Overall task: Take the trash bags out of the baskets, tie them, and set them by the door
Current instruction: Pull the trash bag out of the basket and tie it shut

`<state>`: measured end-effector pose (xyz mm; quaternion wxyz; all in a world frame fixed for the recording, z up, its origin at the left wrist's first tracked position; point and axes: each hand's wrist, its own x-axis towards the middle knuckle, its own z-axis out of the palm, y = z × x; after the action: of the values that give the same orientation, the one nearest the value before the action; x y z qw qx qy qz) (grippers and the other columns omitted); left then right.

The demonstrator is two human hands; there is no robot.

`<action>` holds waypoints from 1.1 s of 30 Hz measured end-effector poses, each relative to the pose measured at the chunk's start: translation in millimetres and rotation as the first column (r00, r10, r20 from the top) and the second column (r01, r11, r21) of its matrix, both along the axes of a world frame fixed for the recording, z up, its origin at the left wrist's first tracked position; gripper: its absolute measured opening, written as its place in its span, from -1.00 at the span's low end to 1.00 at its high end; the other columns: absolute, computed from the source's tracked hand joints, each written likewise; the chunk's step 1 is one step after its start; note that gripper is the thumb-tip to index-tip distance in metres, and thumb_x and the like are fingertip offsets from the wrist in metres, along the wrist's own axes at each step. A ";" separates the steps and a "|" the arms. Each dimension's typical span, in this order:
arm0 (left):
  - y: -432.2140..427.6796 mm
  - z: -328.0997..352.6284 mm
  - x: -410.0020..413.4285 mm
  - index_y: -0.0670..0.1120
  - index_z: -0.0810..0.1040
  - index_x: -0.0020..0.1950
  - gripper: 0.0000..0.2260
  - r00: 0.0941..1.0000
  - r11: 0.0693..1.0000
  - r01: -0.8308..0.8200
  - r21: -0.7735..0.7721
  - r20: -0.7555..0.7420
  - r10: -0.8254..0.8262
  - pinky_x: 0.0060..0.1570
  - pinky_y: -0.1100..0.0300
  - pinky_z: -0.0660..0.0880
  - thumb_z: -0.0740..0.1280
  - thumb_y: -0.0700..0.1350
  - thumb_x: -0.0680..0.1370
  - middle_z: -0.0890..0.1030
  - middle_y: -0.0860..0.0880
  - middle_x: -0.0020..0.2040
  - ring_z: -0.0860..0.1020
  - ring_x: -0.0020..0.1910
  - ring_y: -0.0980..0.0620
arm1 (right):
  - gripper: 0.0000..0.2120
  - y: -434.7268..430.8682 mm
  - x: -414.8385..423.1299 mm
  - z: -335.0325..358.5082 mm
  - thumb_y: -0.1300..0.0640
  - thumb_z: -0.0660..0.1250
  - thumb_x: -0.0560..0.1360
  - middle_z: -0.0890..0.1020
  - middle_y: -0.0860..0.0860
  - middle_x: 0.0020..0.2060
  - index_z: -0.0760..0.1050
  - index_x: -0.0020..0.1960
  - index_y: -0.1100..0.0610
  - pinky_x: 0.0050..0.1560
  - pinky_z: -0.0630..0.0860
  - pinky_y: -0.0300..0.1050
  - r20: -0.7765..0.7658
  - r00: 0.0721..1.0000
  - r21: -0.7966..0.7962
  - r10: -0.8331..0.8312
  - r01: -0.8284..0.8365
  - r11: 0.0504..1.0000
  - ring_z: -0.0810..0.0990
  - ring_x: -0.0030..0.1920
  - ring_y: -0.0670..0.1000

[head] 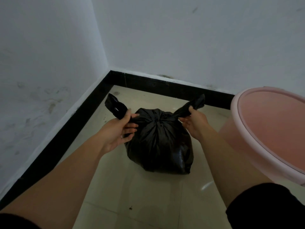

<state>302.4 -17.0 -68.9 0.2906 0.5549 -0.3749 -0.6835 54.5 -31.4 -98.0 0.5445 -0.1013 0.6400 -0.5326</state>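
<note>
Head view shows the black trash bag [158, 142] sitting on the floor [148, 195] in the middle of the frame, out of the pink basket [264, 89] at the right edge. The left hand [120, 129] grips one bag ear [115, 106], and the right hand [196, 124] grips the other ear [194, 103]. Both ears stretch out sideways, likely to pull the knot tight.

Black trash bag [158, 142] on the corner floor, both tails held.
On my feed the left hand [118, 129] grips the left tail [115, 107] and the right hand [194, 124] grips the right tail [195, 103], stretched apart above the gathered top; a pink basket [272, 123] stands just beside it on pale tiles [148, 195].
</note>
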 end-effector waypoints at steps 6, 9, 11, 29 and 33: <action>7.6 -11.4 -26.1 -0.30 0.60 -0.08 -0.89 0.976 0.981 -0.049 -0.186 0.200 0.087 -0.24 0.31 0.60 0.35 -0.24 0.54 0.62 -0.16 -0.25 0.62 -0.35 0.10 | -0.72 7.1 8.3 0.4 0.25 0.39 0.50 0.57 0.09 -0.18 0.56 0.16 0.36 -0.40 0.39 -0.26 -0.061 0.985 -0.010 0.159 -0.160 0.987 0.40 -0.41 -0.10; 2.9 -10.6 -32.3 -0.21 0.64 -0.24 -0.83 0.965 0.932 -0.070 -0.354 0.214 0.154 -0.22 0.28 0.61 0.38 -0.17 0.53 0.64 -0.12 -0.32 0.62 -0.37 0.06 | -0.74 6.6 12.9 13.6 0.13 0.38 0.51 0.65 0.12 -0.12 0.62 0.07 0.31 -0.40 0.36 -0.27 -0.332 0.917 -0.035 0.222 -0.247 0.968 0.45 -0.40 -0.09; -0.1 -5.1 -35.0 -0.23 0.68 -0.19 -0.83 0.971 0.899 -0.053 -0.435 0.189 0.149 -0.07 0.12 0.61 0.42 -0.13 0.50 0.68 -0.18 -0.25 0.64 -0.24 0.00 | -0.76 5.2 14.7 28.4 0.11 0.41 0.48 0.68 0.15 -0.10 0.66 0.02 0.27 -0.36 0.38 -0.28 -0.474 0.839 -0.070 0.266 -0.337 0.939 0.51 -0.35 -0.10; 2.2 -2.5 -68.9 0.00 0.61 0.16 -0.70 0.843 0.714 0.407 -0.570 0.535 -0.054 0.10 0.22 0.46 0.46 -0.02 0.45 0.64 0.13 0.01 0.58 0.02 0.15 | -0.75 2.1 35.0 96.8 0.06 0.41 0.50 0.50 0.00 -0.43 0.48 -0.26 0.18 -0.41 0.38 -0.25 -0.612 0.640 -0.193 0.464 -0.690 0.698 0.42 -0.45 -0.08; 2.1 -12.5 -76.9 0.07 0.45 0.27 -0.50 0.839 0.757 0.426 -0.496 0.531 -0.124 0.09 0.32 0.40 0.47 0.16 0.39 0.54 0.25 0.08 0.51 0.08 0.25 | -0.67 6.3 43.0 108.3 -0.03 0.29 0.57 0.40 0.04 -0.41 0.38 -0.23 0.17 -0.37 0.34 -0.29 -0.704 0.511 -0.123 0.494 -0.773 0.623 0.35 -0.48 -0.11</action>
<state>225.6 -14.9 -81.4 0.2438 0.5187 -0.7083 -0.4122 97.5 -25.1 10.3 0.4310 -0.6153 0.5598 -0.3497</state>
